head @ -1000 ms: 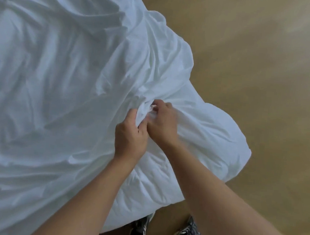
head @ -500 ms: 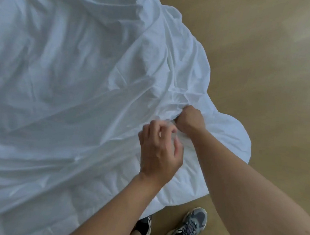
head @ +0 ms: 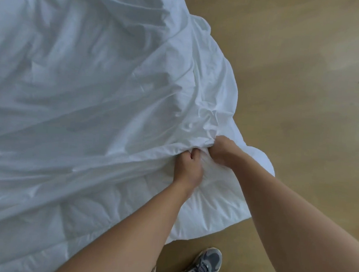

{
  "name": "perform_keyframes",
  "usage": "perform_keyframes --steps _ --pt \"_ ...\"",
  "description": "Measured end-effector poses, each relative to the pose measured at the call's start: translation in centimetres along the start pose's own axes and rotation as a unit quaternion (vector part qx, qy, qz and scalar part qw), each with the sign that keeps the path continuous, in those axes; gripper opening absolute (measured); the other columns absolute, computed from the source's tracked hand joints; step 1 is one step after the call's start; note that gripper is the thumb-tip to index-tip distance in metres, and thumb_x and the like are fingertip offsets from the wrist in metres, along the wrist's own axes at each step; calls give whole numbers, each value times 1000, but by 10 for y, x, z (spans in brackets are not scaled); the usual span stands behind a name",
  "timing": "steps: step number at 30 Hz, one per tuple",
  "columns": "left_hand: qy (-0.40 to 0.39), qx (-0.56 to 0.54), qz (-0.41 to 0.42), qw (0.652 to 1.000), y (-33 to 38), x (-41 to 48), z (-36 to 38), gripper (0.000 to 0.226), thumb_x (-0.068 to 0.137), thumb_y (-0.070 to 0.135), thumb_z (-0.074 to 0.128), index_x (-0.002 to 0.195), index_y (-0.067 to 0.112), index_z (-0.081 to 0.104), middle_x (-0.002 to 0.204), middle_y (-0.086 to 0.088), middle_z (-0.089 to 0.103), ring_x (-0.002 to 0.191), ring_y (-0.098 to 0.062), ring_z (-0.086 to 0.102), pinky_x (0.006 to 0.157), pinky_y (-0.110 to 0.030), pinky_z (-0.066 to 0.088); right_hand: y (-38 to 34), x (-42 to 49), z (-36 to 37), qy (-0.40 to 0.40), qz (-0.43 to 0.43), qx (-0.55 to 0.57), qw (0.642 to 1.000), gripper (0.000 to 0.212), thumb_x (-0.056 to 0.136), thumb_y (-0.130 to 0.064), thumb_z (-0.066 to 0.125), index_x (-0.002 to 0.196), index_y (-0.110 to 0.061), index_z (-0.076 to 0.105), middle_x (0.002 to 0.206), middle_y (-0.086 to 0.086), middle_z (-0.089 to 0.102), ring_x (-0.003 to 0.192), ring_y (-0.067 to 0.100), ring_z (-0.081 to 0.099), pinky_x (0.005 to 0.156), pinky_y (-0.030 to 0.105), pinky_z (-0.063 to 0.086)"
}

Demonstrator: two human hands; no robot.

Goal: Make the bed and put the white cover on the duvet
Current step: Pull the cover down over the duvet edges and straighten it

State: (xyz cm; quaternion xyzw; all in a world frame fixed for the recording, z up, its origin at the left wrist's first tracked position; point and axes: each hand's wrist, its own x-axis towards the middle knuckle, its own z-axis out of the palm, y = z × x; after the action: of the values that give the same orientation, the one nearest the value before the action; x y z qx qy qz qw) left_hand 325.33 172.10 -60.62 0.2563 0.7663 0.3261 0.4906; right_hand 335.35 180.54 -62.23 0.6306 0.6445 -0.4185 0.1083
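Observation:
The white cover lies rumpled across most of the view, draped over the bed. Its bunched edge runs to the lower right, where the quilted white duvet shows bare at a corner hanging over the floor. My left hand grips the cover's gathered edge, fingers curled into the fold. My right hand sits right beside it, fingers buried in the same bunch of cover fabric, knuckles up. Both hands are at the line where cover meets duvet.
Wooden floor fills the right side and bottom. My shoe stands on it just below the duvet corner, between my forearms.
My left hand, lifted off the fabric half a second ago, is down again gripping the cover edge beside my right hand. The bunched edge sits further toward the duvet corner.

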Motion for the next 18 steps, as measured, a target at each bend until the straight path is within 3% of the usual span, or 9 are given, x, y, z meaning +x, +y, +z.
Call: perform_keyframes --steps 3,7,9,11,13,15,18 --pt "71 -5 51 996 18 -2 -5 33 100 17 50 127 7 68 134 -9 66 126 -23 58 103 -28 44 7 -17 0 13 5 28 1000 28 100 -15 41 114 -2 61 118 16 65 103 35 59 80 32 38" --pt "164 -91 18 982 39 -6 -14 41 80 12 51 110 -5 73 118 -22 71 113 -31 67 96 -41 53 29 -40 10 40 6 -21 999 23 93 -17 38 104 -17 59 120 11 60 116 38 54 92 39 40" --pt "202 -151 -1 968 40 1 -27 45 66 18 48 98 4 76 110 -16 74 106 -32 70 92 -49 58 45 -55 20 59 17 -65 996 29 92 -23 43 116 -24 59 139 6 46 132 36 41 104 46 33" --pt "230 -179 -17 956 41 10 -42 32 62 21 46 80 16 72 104 -12 76 101 -34 71 88 -56 59 60 -70 29 75 34 -66 994 42 92 -26 47 133 -32 53 156 -1 32 143 31 29 111 50 25" --pt "247 -183 -19 951 47 8 -58 27 62 20 45 74 18 69 100 -9 75 101 -34 71 88 -52 60 65 -83 35 101 28 -77 992 32 90 -23 46 121 -25 54 135 3 52 131 32 46 103 48 28" --pt "253 -171 -17 952 39 8 -66 41 66 20 46 93 10 75 107 -11 74 105 -33 69 90 -50 59 62 -93 37 98 21 -94 990 14 90 -22 43 103 -19 47 103 9 63 108 35 60 89 42 32" --pt "187 -60 -31 980 8 -8 -57 56 75 38 51 122 12 71 130 -10 68 120 -29 64 97 -50 55 51 -99 36 62 44 -34 997 17 92 -27 40 100 -17 52 103 11 64 99 36 60 79 40 43"
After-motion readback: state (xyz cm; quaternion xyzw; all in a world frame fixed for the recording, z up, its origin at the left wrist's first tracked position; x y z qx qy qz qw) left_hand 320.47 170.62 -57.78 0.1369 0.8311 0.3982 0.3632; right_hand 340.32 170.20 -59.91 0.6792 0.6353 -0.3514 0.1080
